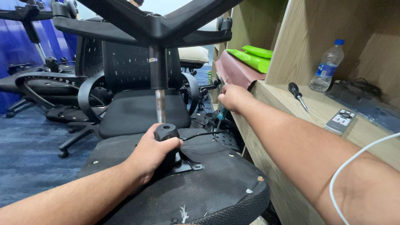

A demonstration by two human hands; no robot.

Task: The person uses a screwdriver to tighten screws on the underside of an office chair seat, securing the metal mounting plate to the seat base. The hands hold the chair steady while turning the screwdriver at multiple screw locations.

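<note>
An upturned office chair seat point(216, 187) lies in front of me with its black underside up. My left hand point(152, 152) grips the black cylindrical socket point(166, 131) of the metal mechanism plate point(189, 166) bolted to the seat. My right hand point(233, 96) is closed around a screwdriver with a teal handle point(221, 112), its shaft pointing down at the seat's far right side next to a thin black cable point(200, 134). Behind, another upturned chair shows its gas cylinder point(159, 89) and star base point(154, 25).
A wooden shelf unit point(283, 125) stands on the right, holding a black-handled screwdriver point(297, 94), a plastic water bottle point(327, 66), a remote control point(341, 121) and green plastic parts point(252, 56). Several black chairs point(46, 83) crowd the blue carpet point(29, 150) at left. A white cable point(354, 162) crosses my right forearm.
</note>
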